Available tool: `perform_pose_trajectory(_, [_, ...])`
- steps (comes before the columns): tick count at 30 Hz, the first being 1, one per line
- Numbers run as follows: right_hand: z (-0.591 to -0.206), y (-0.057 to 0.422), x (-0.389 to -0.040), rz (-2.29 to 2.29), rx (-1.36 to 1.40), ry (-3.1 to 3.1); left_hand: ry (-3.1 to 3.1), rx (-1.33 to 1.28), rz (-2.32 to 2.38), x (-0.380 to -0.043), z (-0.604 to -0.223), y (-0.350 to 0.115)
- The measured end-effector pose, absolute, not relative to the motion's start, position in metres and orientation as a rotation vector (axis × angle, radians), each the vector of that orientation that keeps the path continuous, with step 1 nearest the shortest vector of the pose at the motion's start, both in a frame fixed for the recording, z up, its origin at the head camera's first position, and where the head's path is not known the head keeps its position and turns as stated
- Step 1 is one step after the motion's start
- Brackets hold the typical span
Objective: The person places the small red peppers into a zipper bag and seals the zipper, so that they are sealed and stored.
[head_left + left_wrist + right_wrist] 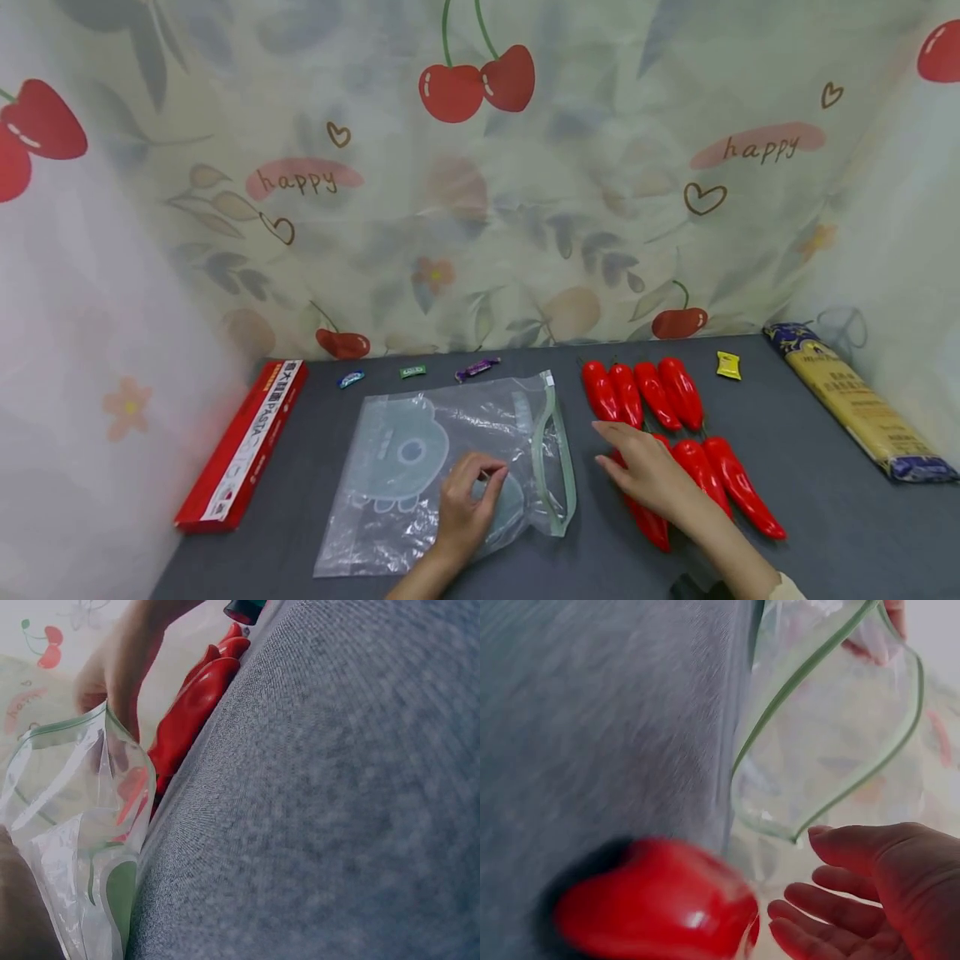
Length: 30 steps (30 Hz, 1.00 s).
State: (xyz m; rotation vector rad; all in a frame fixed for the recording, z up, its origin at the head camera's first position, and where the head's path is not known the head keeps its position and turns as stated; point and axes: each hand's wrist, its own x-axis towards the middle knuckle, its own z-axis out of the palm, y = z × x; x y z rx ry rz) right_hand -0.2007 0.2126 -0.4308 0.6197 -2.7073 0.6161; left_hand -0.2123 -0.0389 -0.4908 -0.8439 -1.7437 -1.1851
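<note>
Zip bag [408,479], clear with green seal trim and a green animal print, lies mid-desk [810,433], mouth facing right and gaping. Left hand [463,508] is on it: grip pinches the bag film, thumb and forefinger tips together. Right hand [648,473] holds nothing, grip spread, thumb apart from fingers, over the front row of red peppers [697,473]; can't tell if it touches any. Right wrist view: fingers loosely bent beside one blurred pepper, bag mouth beyond. Peppers glossy, two rows right of the bag; four in back, front row partly covered by the hand.

Rest: blue candy [351,379], green candy [412,372] and purple candy [477,369] behind the bag, well spaced; yellow candy [728,365] right of the back peppers. Red pasta box [243,446] slanted at left. Yellow packet [862,404], purple ends, slanted far right. Dark object [697,588] cut off at the bottom edge, unclear what. Cherry-print cloth [480,217] with "happy" lettering behind.
</note>
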Motion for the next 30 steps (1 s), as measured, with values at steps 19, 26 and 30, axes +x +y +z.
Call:
perform_pose_trajectory(19, [-0.446, 0.235, -0.203, 0.950, 0.281, -2.735, -1.728, -0.876, -1.191, -0.213, -0.489, -0.039])
perform_pose_trajectory(26, [-0.451, 0.223, -0.203, 0.965, 0.295, -2.801, -1.726, -0.891, -1.189, -0.213, -0.488, -0.040])
perform_pose_trajectory(30, [-0.456, 0.214, -0.204, 0.989, 0.291, -2.834, -1.724, -0.888, -1.180, -0.212, -0.488, -0.040])
